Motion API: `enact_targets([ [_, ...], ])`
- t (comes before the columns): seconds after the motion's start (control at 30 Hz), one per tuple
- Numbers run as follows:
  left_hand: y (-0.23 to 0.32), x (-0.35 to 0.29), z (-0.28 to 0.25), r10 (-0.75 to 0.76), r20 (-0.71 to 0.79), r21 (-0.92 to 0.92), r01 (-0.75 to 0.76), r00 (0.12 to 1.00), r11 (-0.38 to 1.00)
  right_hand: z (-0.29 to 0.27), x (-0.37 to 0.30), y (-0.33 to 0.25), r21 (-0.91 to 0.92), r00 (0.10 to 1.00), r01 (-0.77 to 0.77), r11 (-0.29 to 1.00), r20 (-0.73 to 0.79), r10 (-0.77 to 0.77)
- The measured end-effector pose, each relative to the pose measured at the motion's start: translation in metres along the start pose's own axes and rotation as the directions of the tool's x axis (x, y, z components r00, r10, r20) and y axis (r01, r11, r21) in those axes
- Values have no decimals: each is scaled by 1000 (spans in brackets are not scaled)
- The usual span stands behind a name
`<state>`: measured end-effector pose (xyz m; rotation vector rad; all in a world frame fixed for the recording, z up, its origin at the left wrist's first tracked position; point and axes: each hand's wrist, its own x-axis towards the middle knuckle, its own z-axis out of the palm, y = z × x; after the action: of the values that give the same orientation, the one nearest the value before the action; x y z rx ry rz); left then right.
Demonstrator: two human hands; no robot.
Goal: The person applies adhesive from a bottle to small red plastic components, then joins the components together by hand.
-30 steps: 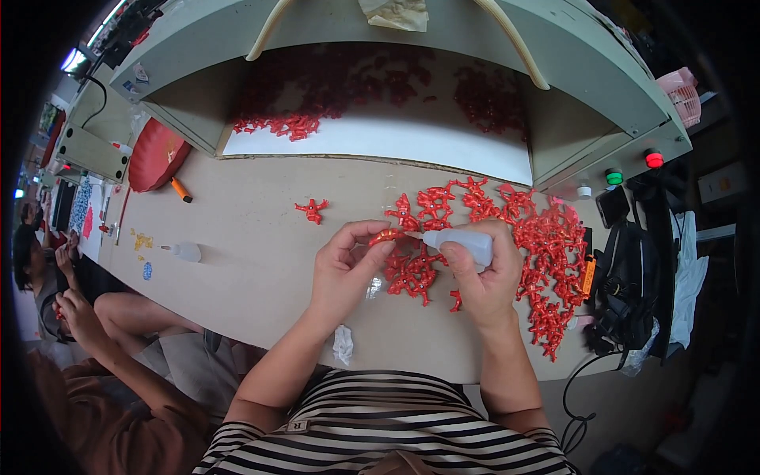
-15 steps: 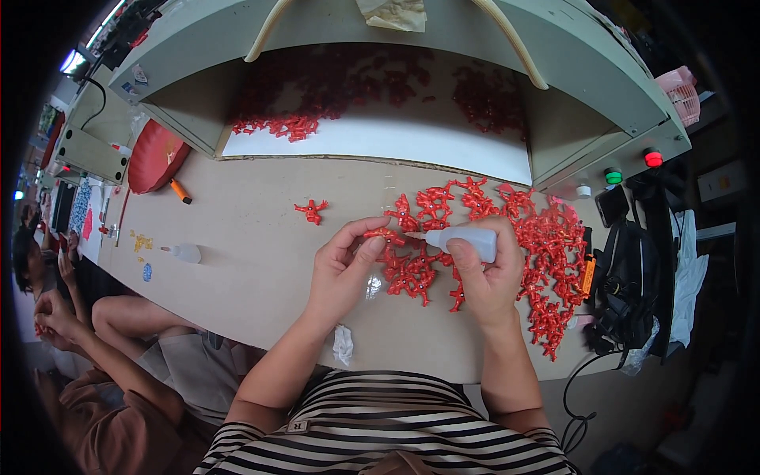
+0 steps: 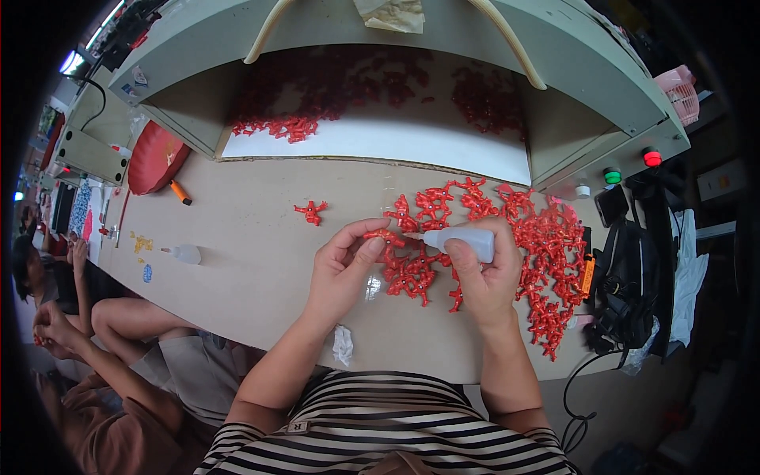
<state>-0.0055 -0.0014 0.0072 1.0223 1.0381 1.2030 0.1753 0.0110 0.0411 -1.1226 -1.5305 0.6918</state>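
Observation:
Between thumb and fingers, my left hand (image 3: 345, 261) pinches a small red plastic figure (image 3: 385, 236). My right hand (image 3: 489, 273) is wrapped round a translucent squeeze bottle (image 3: 463, 241), tilted sideways with its thin needle tip (image 3: 413, 235) pointing left at the held figure. Whether the tip touches the figure I cannot tell. Beyond and below the hands lie more red figures (image 3: 410, 275), and a dense pile of them (image 3: 554, 253) spreads to the right. One lone figure (image 3: 311, 211) rests on the table left of the others.
A lit booth (image 3: 372, 146) at the back holds many red pieces. On the left are a red bowl (image 3: 156, 158), an orange-handled tool (image 3: 180, 192) and a second needle-tipped bottle (image 3: 188, 253). Crumpled tissue (image 3: 343, 345) lies near my left forearm. A black bag (image 3: 625, 277) stands right; co-workers sit left.
Bottle and tip have shifted very slightly left, toward the held figure. My left hand stays nearly in place. At far left, a co-worker's hand has moved up.

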Motion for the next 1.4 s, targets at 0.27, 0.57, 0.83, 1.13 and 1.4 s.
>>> enact_targets([
  [0.27,0,1,1,-17,-7,-23,17,1000,1000,-3,-1,1,19,1000,-20,1000,16,20],
  [0.57,2,2,-1,-7,-15,-146,5,1000,989,-6,9,10,384,958,-286,878,94,270],
  [0.83,1,2,-1,28,-50,-173,-36,998,984,-11,20,8,361,929,-369,856,137,343],
  [1.13,1,2,-2,-3,-76,-222,-14,997,975,-29,51,23,378,911,-409,831,121,393],
  [1.4,6,3,-4,-39,-57,-198,27,998,980,-25,97,64,19,898,-430,903,114,425],
])
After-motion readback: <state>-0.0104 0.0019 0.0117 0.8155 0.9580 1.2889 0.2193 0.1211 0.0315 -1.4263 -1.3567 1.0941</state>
